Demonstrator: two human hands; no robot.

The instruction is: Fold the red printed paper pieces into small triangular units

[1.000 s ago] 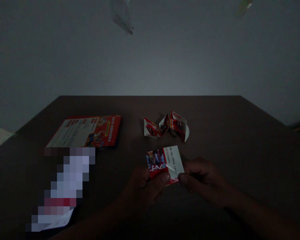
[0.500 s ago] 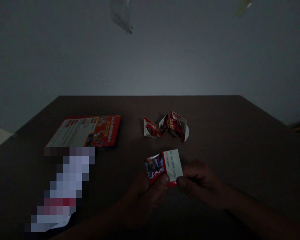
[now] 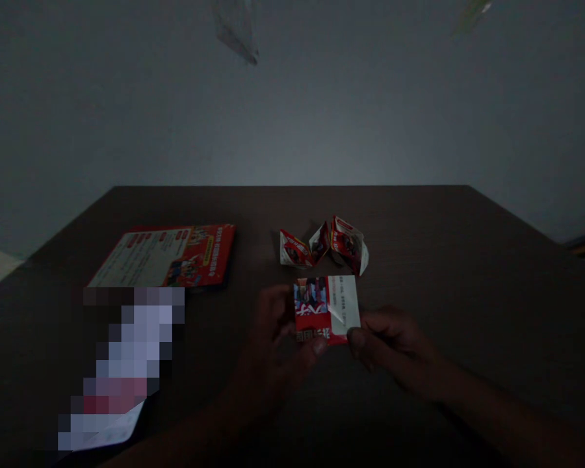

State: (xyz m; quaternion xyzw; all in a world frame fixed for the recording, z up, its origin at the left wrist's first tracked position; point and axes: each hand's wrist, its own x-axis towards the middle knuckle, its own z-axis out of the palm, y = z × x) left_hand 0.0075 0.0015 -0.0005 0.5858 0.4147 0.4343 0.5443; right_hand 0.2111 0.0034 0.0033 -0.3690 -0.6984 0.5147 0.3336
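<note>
While the right hand (image 3: 397, 348) pinches paper (image 3: 338, 305) by its edge, tabletop (image 3: 468, 260) spreads rightward.

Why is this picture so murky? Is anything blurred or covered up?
In the head view, light is dim overall, the wall palest just beyond the table; the left hand and right hand sink into shadow, the left looking slightly soft; the folded paper shows clearer; coarse square blocks hide most of a pale object at lower left.
</note>
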